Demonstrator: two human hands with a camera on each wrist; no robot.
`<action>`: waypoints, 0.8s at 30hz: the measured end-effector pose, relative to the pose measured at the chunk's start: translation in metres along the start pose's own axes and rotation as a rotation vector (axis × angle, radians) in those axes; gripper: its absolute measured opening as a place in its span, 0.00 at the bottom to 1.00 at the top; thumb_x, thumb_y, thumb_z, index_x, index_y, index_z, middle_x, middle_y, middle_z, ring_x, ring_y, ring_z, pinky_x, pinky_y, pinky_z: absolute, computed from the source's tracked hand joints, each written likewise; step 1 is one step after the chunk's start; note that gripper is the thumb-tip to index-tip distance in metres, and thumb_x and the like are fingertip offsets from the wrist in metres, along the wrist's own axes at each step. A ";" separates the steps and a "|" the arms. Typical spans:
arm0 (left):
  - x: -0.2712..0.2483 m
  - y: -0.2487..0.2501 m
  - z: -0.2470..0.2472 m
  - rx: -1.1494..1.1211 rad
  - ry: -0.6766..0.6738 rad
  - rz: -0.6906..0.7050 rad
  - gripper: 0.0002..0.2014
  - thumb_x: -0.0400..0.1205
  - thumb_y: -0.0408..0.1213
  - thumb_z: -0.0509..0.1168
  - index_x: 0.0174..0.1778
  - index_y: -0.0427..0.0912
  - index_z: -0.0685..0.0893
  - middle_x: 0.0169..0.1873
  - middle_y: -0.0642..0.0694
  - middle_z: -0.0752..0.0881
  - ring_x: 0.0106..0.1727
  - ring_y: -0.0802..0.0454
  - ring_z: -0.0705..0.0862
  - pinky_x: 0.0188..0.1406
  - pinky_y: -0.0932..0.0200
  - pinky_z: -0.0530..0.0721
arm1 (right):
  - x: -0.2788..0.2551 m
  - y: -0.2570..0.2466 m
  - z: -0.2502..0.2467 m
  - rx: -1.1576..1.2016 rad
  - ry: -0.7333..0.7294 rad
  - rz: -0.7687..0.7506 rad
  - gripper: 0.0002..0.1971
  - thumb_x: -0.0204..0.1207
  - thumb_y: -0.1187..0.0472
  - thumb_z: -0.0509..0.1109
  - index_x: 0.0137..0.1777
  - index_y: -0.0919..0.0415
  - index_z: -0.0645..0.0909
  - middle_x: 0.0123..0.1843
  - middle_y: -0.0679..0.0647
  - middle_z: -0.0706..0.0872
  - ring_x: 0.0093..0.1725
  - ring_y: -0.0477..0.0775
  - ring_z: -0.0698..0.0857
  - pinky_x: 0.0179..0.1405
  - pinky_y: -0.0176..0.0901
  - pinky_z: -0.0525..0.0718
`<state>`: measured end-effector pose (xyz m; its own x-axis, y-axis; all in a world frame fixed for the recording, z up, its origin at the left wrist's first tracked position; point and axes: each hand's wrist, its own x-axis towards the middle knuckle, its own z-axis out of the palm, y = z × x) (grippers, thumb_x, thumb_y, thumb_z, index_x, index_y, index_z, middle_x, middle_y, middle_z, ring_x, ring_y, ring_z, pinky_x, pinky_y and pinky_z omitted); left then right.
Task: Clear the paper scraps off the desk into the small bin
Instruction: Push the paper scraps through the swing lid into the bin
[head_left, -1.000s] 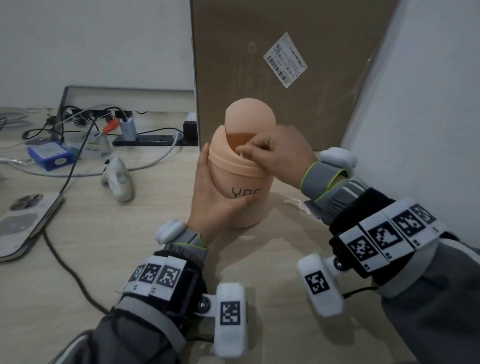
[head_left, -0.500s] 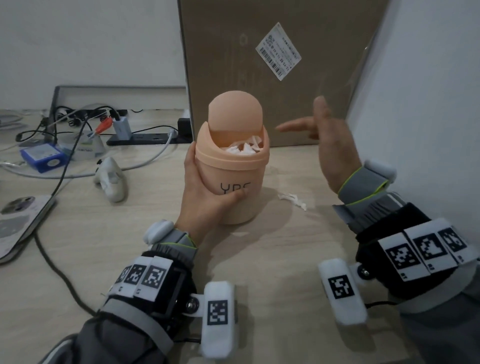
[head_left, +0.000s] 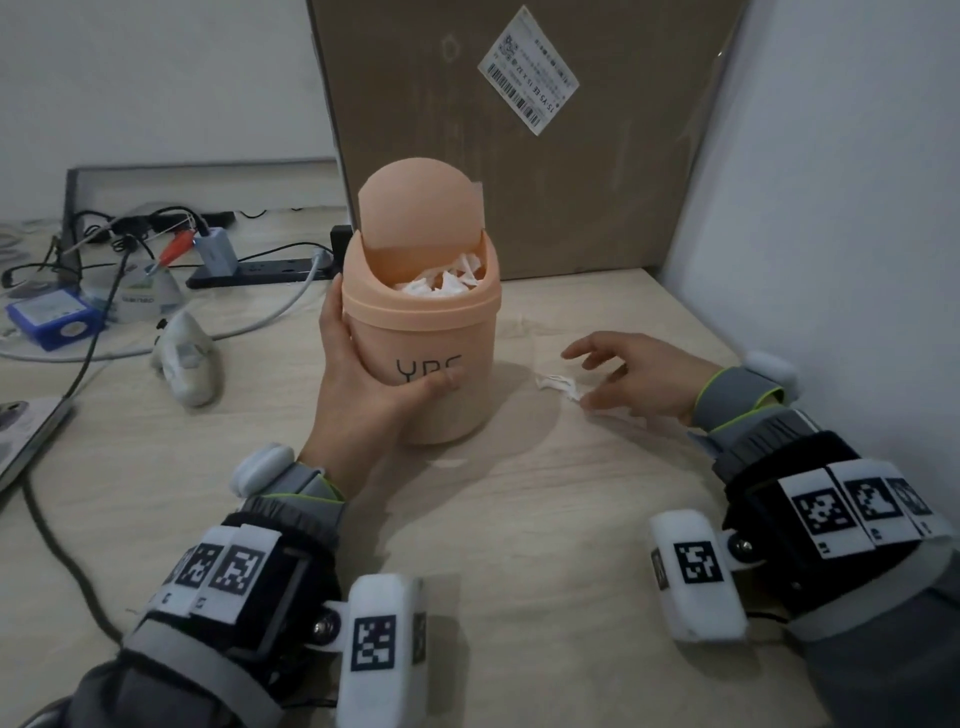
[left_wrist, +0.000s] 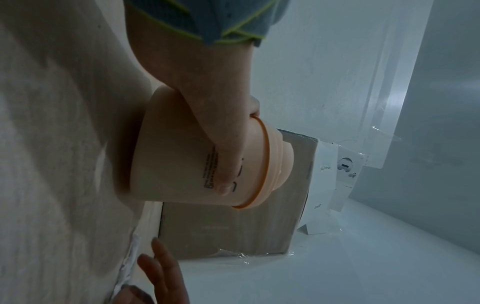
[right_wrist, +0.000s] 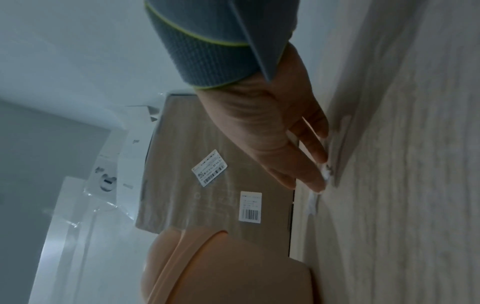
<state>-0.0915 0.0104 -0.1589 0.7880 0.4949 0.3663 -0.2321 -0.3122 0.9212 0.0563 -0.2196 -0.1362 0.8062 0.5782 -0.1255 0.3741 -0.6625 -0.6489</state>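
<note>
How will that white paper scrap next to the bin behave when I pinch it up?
The paper scrap looks thin and crumpled, so probably floppy and very light. Lying flat on the desk, it may slide under the right hand rather than lift.

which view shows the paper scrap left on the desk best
The head view: the paper scrap lies whole on the desk, between the bin and the right hand. The right wrist view catches it edge-on past the fingertips. The left wrist view shows only a blurred white strip.
</note>
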 end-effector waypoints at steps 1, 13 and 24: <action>0.000 0.000 0.001 0.002 0.000 -0.001 0.68 0.54 0.53 0.84 0.87 0.59 0.49 0.79 0.59 0.70 0.76 0.61 0.75 0.76 0.46 0.79 | 0.002 0.003 0.002 -0.062 -0.033 -0.037 0.27 0.68 0.63 0.77 0.66 0.45 0.77 0.61 0.50 0.75 0.46 0.49 0.81 0.47 0.43 0.82; -0.002 0.001 0.002 -0.007 0.002 0.010 0.67 0.54 0.51 0.84 0.86 0.58 0.50 0.78 0.59 0.73 0.75 0.62 0.77 0.75 0.46 0.80 | 0.011 0.015 0.012 -0.126 0.105 -0.239 0.05 0.68 0.66 0.77 0.42 0.56 0.89 0.36 0.51 0.87 0.34 0.40 0.81 0.35 0.23 0.74; -0.001 -0.001 0.002 0.003 0.001 -0.001 0.68 0.54 0.52 0.84 0.87 0.57 0.49 0.79 0.57 0.71 0.77 0.58 0.75 0.76 0.42 0.78 | 0.011 0.020 0.005 0.316 0.567 -0.135 0.04 0.68 0.66 0.77 0.39 0.55 0.88 0.30 0.49 0.86 0.25 0.35 0.81 0.39 0.31 0.81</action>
<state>-0.0907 0.0089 -0.1602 0.7880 0.4958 0.3650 -0.2291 -0.3141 0.9213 0.0706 -0.2243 -0.1547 0.9104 0.2490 0.3303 0.4056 -0.3803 -0.8312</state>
